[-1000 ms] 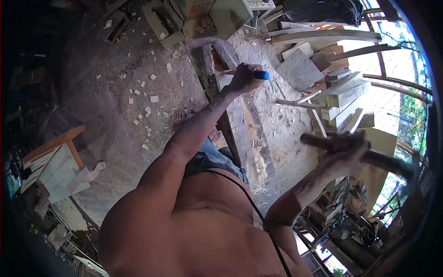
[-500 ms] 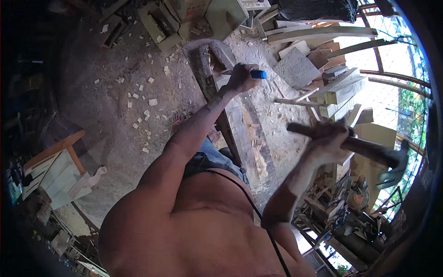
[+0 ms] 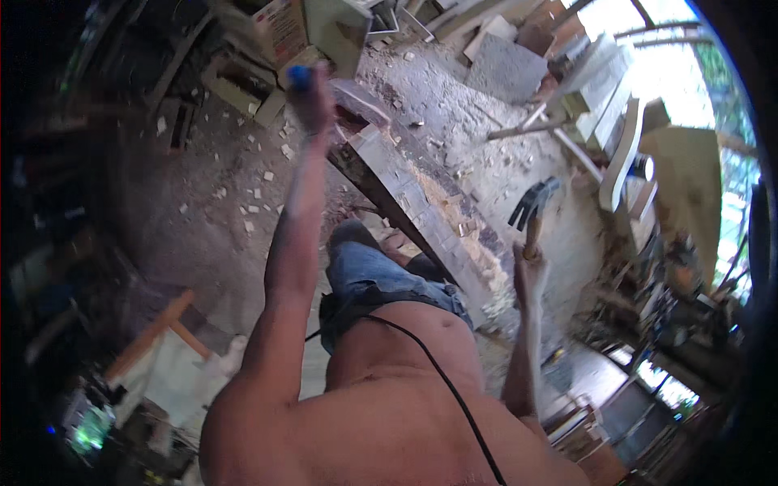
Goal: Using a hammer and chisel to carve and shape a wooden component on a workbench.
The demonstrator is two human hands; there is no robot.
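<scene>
My left hand (image 3: 314, 109) is closed around a blue-handled chisel (image 3: 300, 78), held out beyond the far end of a long wooden beam (image 3: 405, 194). Its blade cannot be made out, and the hand is blurred. On the right, my right hand (image 3: 531, 271) grips the wooden handle of a claw hammer (image 3: 536, 202), head up, over the floor beside the beam. Near its far end the beam has a dark recess (image 3: 350, 121). Pale shavings (image 3: 442, 190) lie along its right side.
Wood chips (image 3: 258, 194) are scattered across the floor on the left. Boards and planks (image 3: 592, 89) stack up at the far right, near a curved pale wooden piece (image 3: 624, 154). A cluttered heap (image 3: 673, 275) sits at the right. An orange-brown wooden frame (image 3: 154, 332) stands lower left.
My left hand has swung left and away from the beam with the chisel. My right hand has lowered and moved left, turning the hammer from sideways to head up. The whole view has shifted.
</scene>
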